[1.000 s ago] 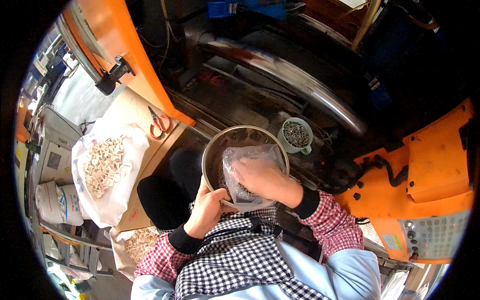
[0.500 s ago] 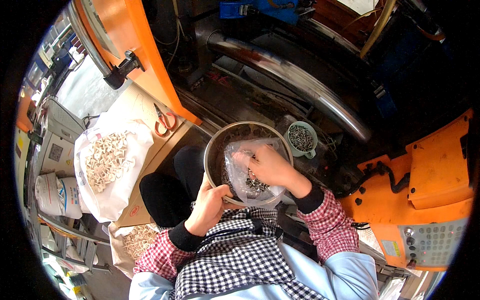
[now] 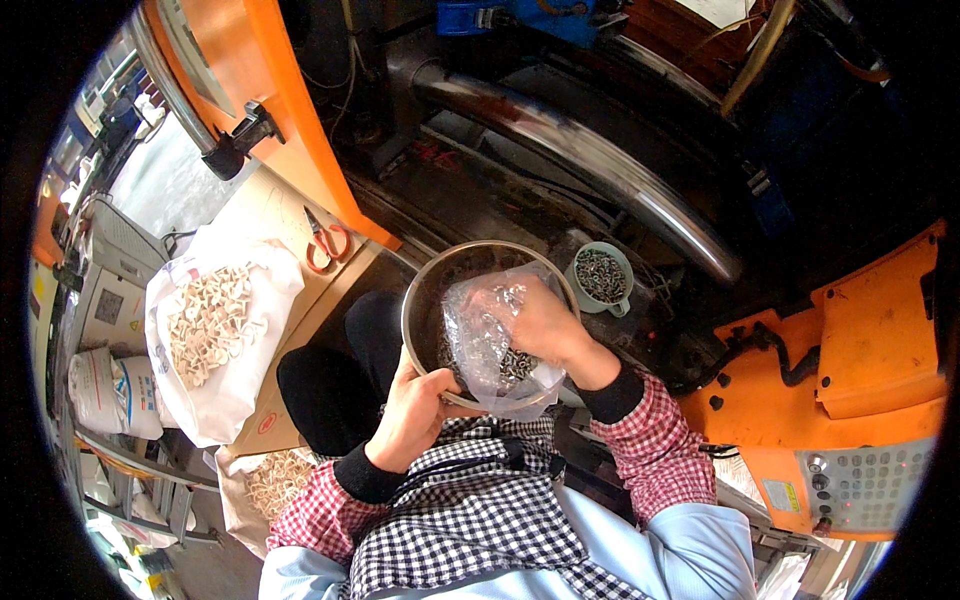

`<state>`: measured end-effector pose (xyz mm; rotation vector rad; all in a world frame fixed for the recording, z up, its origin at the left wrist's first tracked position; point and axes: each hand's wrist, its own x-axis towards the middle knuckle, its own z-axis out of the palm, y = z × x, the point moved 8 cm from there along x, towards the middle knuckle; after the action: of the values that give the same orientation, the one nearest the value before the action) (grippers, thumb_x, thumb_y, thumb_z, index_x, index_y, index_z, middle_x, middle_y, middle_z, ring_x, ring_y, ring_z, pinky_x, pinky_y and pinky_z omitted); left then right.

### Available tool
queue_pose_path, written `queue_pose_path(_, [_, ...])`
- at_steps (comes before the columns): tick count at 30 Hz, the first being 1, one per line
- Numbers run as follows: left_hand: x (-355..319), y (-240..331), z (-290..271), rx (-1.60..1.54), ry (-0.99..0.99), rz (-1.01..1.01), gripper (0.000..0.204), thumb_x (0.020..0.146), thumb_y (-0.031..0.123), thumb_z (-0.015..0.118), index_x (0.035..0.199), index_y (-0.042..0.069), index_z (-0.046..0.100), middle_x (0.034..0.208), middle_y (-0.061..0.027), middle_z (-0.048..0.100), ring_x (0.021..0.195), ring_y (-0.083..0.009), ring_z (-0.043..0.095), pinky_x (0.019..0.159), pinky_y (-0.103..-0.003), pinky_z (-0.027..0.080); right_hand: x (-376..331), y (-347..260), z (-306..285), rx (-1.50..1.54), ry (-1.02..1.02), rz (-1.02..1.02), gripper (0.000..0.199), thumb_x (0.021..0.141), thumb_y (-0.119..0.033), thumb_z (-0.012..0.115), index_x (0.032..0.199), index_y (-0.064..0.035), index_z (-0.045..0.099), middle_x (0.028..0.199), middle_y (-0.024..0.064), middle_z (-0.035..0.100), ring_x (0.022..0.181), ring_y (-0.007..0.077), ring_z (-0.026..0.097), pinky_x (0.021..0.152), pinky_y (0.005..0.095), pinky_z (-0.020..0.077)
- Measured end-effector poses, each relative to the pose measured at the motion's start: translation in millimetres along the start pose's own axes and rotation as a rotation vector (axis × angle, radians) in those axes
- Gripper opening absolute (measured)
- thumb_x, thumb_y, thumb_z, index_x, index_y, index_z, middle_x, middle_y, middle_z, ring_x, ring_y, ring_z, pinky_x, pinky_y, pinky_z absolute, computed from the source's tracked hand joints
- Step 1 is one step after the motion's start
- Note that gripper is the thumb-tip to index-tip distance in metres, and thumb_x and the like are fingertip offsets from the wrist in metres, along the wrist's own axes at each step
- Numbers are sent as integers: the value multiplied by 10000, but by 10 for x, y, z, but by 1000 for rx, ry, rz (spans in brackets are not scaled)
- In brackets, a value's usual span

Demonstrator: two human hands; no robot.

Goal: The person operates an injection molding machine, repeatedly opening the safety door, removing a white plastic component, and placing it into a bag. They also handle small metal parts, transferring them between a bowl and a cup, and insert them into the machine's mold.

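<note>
A round metal bowl sits over my lap, tilted a little toward me. My left hand grips its near left rim, thumb on the inner side and fingers beneath. Inside the bowl lies a clear plastic bag, with small dark metal pieces, perhaps screws, showing in and around it. My right hand reaches in from the right, fingers bent and closed on the bag; wrinkled plastic partly covers the fingertips. Beyond the bowl, a pale green mug holds similar metal pieces.
At the left, red-handled snips and an open white sack of beige parts rest on cardboard. Another sack of beige parts stands below. A thick shiny bar crosses the machine ahead; an orange control panel is at the right.
My right hand has shifted slightly within the bowl, and the bag around its fingers has crumpled differently. The bowl and my left hand have moved slightly left.
</note>
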<state>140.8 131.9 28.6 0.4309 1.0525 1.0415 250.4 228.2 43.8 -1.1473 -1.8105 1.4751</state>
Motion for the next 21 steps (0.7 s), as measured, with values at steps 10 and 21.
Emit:
queue_pose_path(10, [31,-37,-35,-86,-53,-61,601,775,-111,370,1336,63,241,1149,-199,518,899,-349,628,691,-462,595,-116,-445,-59,-333,188,-93,309,905,-244,509,931,41,625,827,219,622,762,310,617,695,377,467])
queue_pose_path(21, [17,8,-45,-70,-17,-63,533,787,-87,368,1297,7,246,1124,-239,530,915,-374,623,726,-484,576,-320,-332,-396,615,60,99,384,954,-347,450,673,-85,444,532,-19,412,406,66,356,367,212,244])
